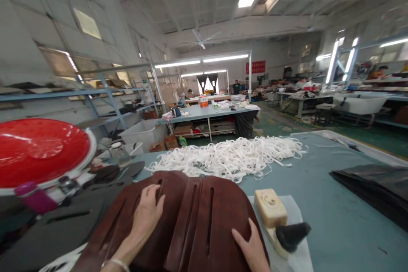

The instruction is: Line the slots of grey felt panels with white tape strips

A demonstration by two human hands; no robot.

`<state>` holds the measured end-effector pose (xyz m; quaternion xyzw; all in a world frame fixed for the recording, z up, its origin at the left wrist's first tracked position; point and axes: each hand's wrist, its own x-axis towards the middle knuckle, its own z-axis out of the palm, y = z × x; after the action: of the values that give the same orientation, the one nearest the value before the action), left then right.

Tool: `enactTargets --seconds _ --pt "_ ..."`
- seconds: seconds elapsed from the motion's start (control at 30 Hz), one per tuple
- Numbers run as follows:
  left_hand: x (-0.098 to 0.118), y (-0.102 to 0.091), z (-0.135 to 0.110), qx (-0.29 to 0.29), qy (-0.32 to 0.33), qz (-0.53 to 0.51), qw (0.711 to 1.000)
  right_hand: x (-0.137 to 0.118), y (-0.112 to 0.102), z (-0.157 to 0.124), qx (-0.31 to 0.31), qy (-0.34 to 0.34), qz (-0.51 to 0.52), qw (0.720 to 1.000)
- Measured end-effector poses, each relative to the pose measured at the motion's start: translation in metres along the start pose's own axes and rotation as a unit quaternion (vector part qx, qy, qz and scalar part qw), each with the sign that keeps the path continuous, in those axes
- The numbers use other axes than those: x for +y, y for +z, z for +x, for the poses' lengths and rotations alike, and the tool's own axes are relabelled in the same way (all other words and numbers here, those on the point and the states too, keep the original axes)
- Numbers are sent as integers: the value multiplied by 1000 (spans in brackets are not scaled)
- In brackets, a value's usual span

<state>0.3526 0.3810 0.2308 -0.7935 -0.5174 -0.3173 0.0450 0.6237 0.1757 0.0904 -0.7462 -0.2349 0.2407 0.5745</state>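
Observation:
Several dark brown leather-like panels (219,221) with long slits and rounded far ends lie before me, partly overlapping. My left hand (149,210) rests flat on the left panel, fingers stretched forward near a slit and thumb apart. On the right panel, near its outer edge, lies my right hand (251,244), with thumb and forefinger spread; its other fingers are mostly out of sight. Neither hand visibly grips anything. Just right of the panels, a cream block (270,207) and a black-ended tool (291,236) sit on a white sheet (301,253).
White strips (229,157) form a tangled heap behind the panels on the blue-grey table (344,208). Folded black sheeting (376,191) lies at right. To the left are a large red round lid or basin (44,148), a purple object (36,197) and dark grey pieces (54,238).

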Motion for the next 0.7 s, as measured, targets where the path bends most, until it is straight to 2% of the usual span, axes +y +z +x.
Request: enactTargets --seconds 0.07,0.13,0.23,0.37,0.47,0.6,0.7 --pt "-5 -14 6 -43 -54 69 995 -6 0 -3 -6 12 -14 1000" --pt "-13 -23 12 -132 -137 137 972 -11 1 -5 -18 10 -27 999" --pt "-30 -28 14 -225 -196 144 944 -11 2 -4 -33 6 -49 998" --pt "-44 -36 13 -245 -213 115 939 -5 3 -2 -45 -3 -69 997" --pt "-43 -53 21 -243 -225 76 940 -2 3 -2 -45 -9 -71 996" --pt "-30 -94 51 -250 -227 -38 941 0 3 -2 -46 -7 -70 996" --pt "-6 -134 79 -235 -199 -151 939 0 3 -1 -44 -5 -74 996"
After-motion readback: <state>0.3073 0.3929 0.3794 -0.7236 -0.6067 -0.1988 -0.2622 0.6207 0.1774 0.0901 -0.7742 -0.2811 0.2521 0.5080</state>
